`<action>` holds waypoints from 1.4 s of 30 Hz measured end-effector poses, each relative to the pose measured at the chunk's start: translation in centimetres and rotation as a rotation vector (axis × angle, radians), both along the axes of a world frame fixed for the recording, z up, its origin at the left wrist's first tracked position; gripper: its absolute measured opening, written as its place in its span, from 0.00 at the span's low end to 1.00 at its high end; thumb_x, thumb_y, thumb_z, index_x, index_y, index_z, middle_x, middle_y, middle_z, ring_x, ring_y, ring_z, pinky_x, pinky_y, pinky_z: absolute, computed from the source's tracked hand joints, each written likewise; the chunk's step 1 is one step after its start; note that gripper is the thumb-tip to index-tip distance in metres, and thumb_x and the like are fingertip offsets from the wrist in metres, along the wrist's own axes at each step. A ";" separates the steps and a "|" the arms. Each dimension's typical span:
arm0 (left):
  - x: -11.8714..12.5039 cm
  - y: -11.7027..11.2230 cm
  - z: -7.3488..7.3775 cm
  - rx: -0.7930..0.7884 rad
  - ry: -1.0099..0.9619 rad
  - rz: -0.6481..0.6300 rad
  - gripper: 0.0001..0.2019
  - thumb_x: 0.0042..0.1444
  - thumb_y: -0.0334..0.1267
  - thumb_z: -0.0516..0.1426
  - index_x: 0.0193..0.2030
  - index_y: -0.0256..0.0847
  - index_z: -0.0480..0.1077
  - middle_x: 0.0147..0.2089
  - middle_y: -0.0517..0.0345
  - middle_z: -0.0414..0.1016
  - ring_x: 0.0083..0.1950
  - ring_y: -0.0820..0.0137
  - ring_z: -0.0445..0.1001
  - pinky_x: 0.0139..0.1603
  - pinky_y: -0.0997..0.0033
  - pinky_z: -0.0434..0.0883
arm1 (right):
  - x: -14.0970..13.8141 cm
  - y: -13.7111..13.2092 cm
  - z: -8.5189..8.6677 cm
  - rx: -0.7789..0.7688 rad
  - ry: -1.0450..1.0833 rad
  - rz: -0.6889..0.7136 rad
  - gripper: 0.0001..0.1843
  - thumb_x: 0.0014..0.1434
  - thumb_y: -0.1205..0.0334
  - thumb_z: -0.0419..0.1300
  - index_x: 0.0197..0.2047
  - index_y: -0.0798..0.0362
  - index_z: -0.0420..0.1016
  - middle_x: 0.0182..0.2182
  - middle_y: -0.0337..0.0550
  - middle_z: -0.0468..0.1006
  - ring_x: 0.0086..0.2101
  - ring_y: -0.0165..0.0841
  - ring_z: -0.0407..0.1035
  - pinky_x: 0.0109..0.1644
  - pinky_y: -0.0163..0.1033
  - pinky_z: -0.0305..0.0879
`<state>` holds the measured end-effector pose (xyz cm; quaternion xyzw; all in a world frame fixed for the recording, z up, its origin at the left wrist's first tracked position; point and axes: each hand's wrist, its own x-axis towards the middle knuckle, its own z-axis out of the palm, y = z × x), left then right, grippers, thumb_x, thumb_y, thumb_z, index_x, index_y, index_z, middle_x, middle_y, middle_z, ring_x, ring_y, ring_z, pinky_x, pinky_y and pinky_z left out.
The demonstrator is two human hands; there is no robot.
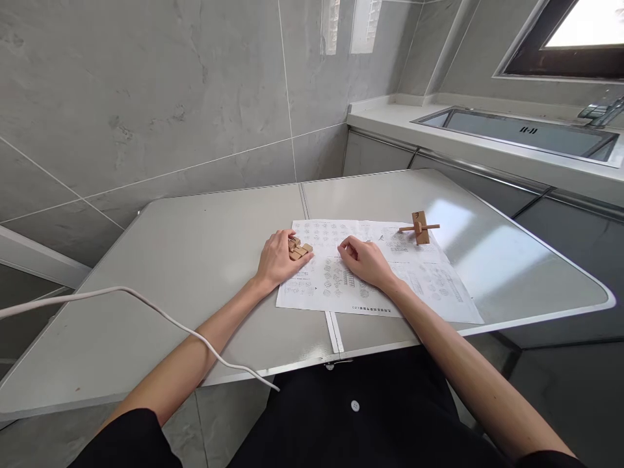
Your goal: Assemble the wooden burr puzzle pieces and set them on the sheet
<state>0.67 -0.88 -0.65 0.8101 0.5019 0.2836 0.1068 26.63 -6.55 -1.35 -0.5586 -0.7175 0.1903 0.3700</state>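
Note:
Several small wooden puzzle pieces [301, 251] lie clustered at the left part of a printed sheet [390, 305]. My left hand [279, 259] is cupped around them, with its thumb on the near side and its fingers on the far side. Resting on the middle of the sheet, my right hand [368, 261] has its fingers curled in; nothing shows between them. Beyond it to the right, a wooden cross-shaped assembly [422, 235] stands at the sheet's far right edge, with a thin rod through its flat block and a dark mark on that block.
The sheet lies on a pale folding table [195, 247] with a seam down its middle. A white cable [160, 311] crosses over my left forearm. Behind the table is a grey tiled wall [195, 97]. A counter with a sink [517, 130] stands at the right.

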 end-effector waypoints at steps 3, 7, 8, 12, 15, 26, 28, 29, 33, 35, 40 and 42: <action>0.0 0.0 -0.1 -0.003 -0.011 -0.003 0.28 0.59 0.54 0.68 0.60 0.45 0.67 0.56 0.47 0.77 0.58 0.48 0.76 0.58 0.47 0.74 | 0.1 0.0 -0.1 0.000 -0.009 0.007 0.12 0.74 0.53 0.55 0.37 0.46 0.69 0.23 0.36 0.72 0.24 0.35 0.65 0.33 0.41 0.60; 0.0 0.0 -0.1 -0.010 -0.025 -0.021 0.28 0.60 0.54 0.68 0.60 0.45 0.67 0.55 0.48 0.77 0.58 0.50 0.77 0.57 0.49 0.75 | 0.1 0.1 -0.2 0.004 -0.020 0.010 0.11 0.73 0.54 0.56 0.37 0.46 0.69 0.24 0.36 0.73 0.24 0.35 0.65 0.33 0.41 0.60; 0.0 0.0 -0.1 -0.012 -0.028 -0.028 0.28 0.60 0.53 0.68 0.61 0.45 0.67 0.56 0.48 0.77 0.57 0.50 0.77 0.57 0.49 0.75 | 0.1 0.1 -0.2 0.006 -0.022 0.009 0.11 0.73 0.54 0.56 0.37 0.46 0.69 0.24 0.36 0.72 0.24 0.35 0.65 0.33 0.41 0.60; -0.1 -0.1 -0.1 -0.026 -0.042 -0.072 0.29 0.60 0.53 0.68 0.61 0.44 0.66 0.57 0.47 0.77 0.58 0.51 0.77 0.58 0.50 0.75 | 0.1 0.1 -0.2 0.011 -0.031 0.003 0.10 0.73 0.55 0.56 0.37 0.46 0.69 0.23 0.36 0.72 0.24 0.35 0.65 0.33 0.41 0.60; -0.2 -0.2 0.0 -0.038 -0.053 -0.119 0.30 0.60 0.53 0.68 0.62 0.44 0.66 0.57 0.47 0.77 0.58 0.51 0.77 0.58 0.50 0.75 | 0.0 0.1 -0.3 0.015 -0.038 -0.005 0.09 0.72 0.57 0.56 0.37 0.46 0.69 0.23 0.36 0.72 0.24 0.35 0.65 0.33 0.41 0.59; 0.3 -1.9 1.2 -0.105 -0.036 -0.548 0.28 0.63 0.53 0.67 0.65 0.47 0.66 0.57 0.51 0.78 0.53 0.59 0.80 0.54 0.59 0.79 | 0.0 -0.1 0.1 0.009 -0.033 0.010 0.10 0.72 0.56 0.56 0.38 0.47 0.70 0.23 0.35 0.71 0.23 0.33 0.64 0.32 0.40 0.57; 0.4 -2.1 1.3 -0.100 -0.017 -0.601 0.30 0.63 0.52 0.68 0.66 0.47 0.65 0.57 0.51 0.78 0.55 0.58 0.80 0.55 0.58 0.78 | 0.0 -0.1 0.1 0.004 -0.017 0.020 0.10 0.72 0.55 0.56 0.38 0.48 0.70 0.22 0.34 0.70 0.23 0.33 0.63 0.32 0.40 0.57; 0.4 -2.1 1.4 -0.090 -0.009 -0.612 0.32 0.62 0.53 0.68 0.67 0.47 0.64 0.58 0.50 0.78 0.56 0.57 0.79 0.57 0.56 0.78 | 0.0 -0.2 0.2 0.000 -0.006 0.028 0.11 0.72 0.54 0.56 0.38 0.48 0.71 0.22 0.34 0.70 0.24 0.33 0.63 0.32 0.40 0.58; -0.1 -1.4 1.5 -0.031 0.016 -0.586 0.39 0.54 0.59 0.71 0.64 0.42 0.65 0.60 0.44 0.75 0.60 0.50 0.75 0.62 0.47 0.73 | -0.1 -0.4 0.3 -0.013 0.041 0.083 0.13 0.73 0.52 0.57 0.38 0.48 0.72 0.23 0.34 0.71 0.24 0.32 0.64 0.32 0.39 0.60; -0.6 -1.0 1.6 0.005 0.054 -0.572 0.38 0.51 0.64 0.71 0.59 0.40 0.68 0.57 0.43 0.74 0.57 0.49 0.75 0.61 0.46 0.73 | -0.2 -0.6 0.3 -0.023 0.052 0.125 0.12 0.71 0.51 0.59 0.38 0.48 0.74 0.23 0.34 0.72 0.24 0.31 0.64 0.32 0.39 0.61; -1.3 -0.5 2.0 0.056 0.140 -0.556 0.33 0.52 0.67 0.70 0.50 0.41 0.74 0.52 0.46 0.73 0.53 0.52 0.73 0.55 0.52 0.72 | -0.5 -1.1 0.3 -0.070 0.039 0.236 0.13 0.65 0.48 0.68 0.41 0.49 0.76 0.20 0.29 0.66 0.23 0.30 0.62 0.32 0.37 0.59; -1.3 -0.5 2.1 -0.006 0.071 -0.552 0.32 0.51 0.65 0.71 0.50 0.41 0.75 0.49 0.48 0.73 0.51 0.53 0.72 0.55 0.53 0.71 | -0.6 -1.2 0.3 -0.084 0.027 0.273 0.15 0.61 0.47 0.72 0.41 0.48 0.77 0.19 0.27 0.63 0.22 0.29 0.60 0.31 0.37 0.57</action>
